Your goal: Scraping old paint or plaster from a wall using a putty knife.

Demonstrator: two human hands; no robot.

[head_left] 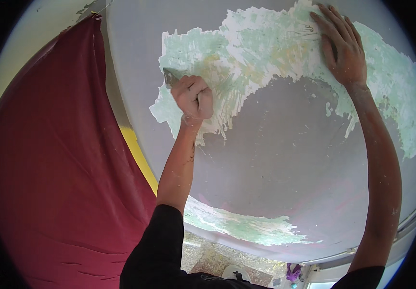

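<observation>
Your left hand is clenched around a scraper, its blade at the left edge of the pale green patch on the grey wall. Your right hand, fingers slightly spread, rests on the patch, far right.

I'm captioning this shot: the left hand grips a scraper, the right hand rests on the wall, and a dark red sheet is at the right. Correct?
Not quite: in the head view, the dark red sheet is on the left, not the right. The left hand does grip a scraper, and the right hand rests on the wall.
</observation>
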